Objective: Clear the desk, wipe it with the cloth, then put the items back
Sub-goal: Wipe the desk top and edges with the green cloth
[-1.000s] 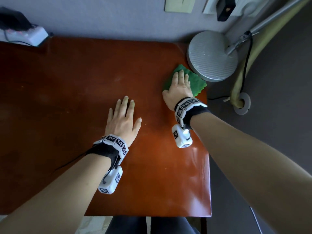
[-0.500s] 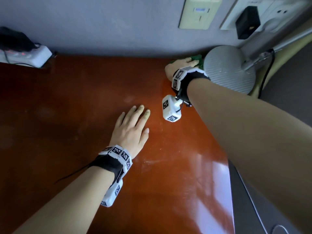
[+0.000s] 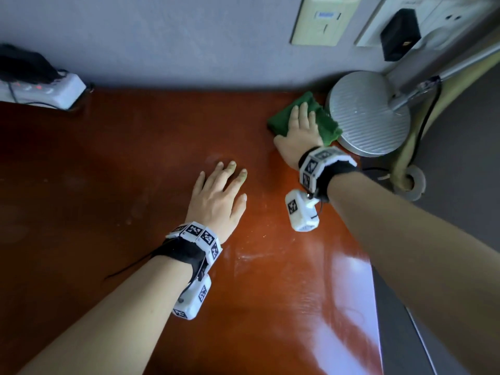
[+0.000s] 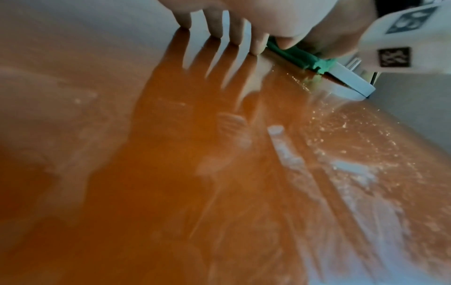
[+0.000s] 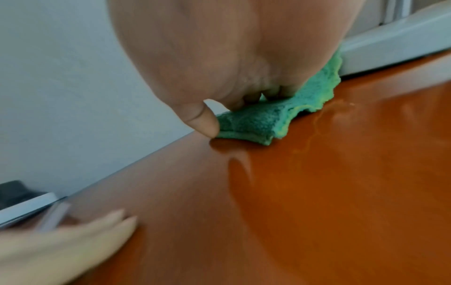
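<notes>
A green cloth (image 3: 281,119) lies flat at the far right corner of the reddish-brown desk (image 3: 121,163), against the lamp base. My right hand (image 3: 300,131) presses on it with straight fingers, palm down; in the right wrist view the cloth (image 5: 263,121) shows under the palm, with the thumb tip on the desk beside it. My left hand (image 3: 219,190) rests flat on the middle of the desk with its fingers spread, holding nothing. The left wrist view shows those fingertips (image 4: 212,30) on the glossy top and the cloth (image 4: 300,57) beyond them.
A round grey lamp base (image 3: 370,115) stands at the desk's far right corner, its arm rising right. A white power strip (image 3: 46,92) with a black plug lies at the far left against the wall. Wall sockets (image 3: 324,20) sit above. The desk's right edge (image 3: 374,280) drops to dark floor.
My right hand slid the cloth to the back corner by the wall, then drew it back a little toward me beside the lamp base. The left hand stayed flat on the desk.
</notes>
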A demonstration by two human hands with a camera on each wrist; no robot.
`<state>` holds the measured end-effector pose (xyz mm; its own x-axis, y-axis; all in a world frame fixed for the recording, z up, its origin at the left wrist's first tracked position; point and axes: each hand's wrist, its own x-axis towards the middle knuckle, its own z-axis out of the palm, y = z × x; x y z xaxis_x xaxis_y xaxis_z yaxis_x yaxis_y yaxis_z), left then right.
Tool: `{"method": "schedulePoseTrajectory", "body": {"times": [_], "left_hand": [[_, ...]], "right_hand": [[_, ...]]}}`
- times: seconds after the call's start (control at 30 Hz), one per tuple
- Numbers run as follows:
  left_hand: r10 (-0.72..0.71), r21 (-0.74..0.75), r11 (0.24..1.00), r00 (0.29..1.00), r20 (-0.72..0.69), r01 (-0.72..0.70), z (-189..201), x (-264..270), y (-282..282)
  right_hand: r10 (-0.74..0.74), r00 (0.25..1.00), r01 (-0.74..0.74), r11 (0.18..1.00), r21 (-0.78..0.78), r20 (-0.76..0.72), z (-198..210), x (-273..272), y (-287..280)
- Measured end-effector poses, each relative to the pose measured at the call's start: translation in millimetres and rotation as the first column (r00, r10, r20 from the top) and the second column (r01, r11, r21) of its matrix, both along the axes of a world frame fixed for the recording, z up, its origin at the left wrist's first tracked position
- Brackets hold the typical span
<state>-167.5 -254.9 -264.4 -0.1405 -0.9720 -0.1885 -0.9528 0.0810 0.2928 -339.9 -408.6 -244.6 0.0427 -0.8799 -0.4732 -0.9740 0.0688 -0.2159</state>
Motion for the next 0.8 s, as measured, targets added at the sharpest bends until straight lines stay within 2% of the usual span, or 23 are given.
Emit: {"method": "schedulePoseTrajectory", "body": {"times": [0.17, 0.27, 0.37, 0.63, 0.8], "left_hand": [[-0.005, 0.006, 1.0, 1.0, 0.007, 0.005, -0.6, -0.4, 1.4], [-0.023, 0.001, 1.0, 1.0, 0.014, 0.023, -3.0, 3.0, 2.3], [-0.032, 0.0, 0.999, 0.999, 0.013, 0.032, -3.6, 6.1, 3.7], [-0.022, -0.014, 1.0, 1.0, -0.014, 0.022, -4.4, 9.9, 5.8], [-0.024, -0.01, 1.0, 1.0, -0.014, 0.024, -0.5, 11.2, 1.4]], "right_hand": [[0.094, 0.995, -0.093, 0.995, 0.019, -0.027, 3.3, -5.1, 71.5], [0.099, 0.995, -0.098, 0.995, 0.03, -0.029, 1.0, -10.6, 84.7], [0.069, 0.998, -0.069, 0.997, 0.032, 0.003, -1.4, -7.1, 68.7], [-0.036, 0.999, 0.036, 0.999, 0.001, 0.026, -4.9, 20.7, -22.1], [-0.011, 0.998, 0.009, 0.999, 0.036, 0.056, -0.1, 40.6, -51.6]]}}
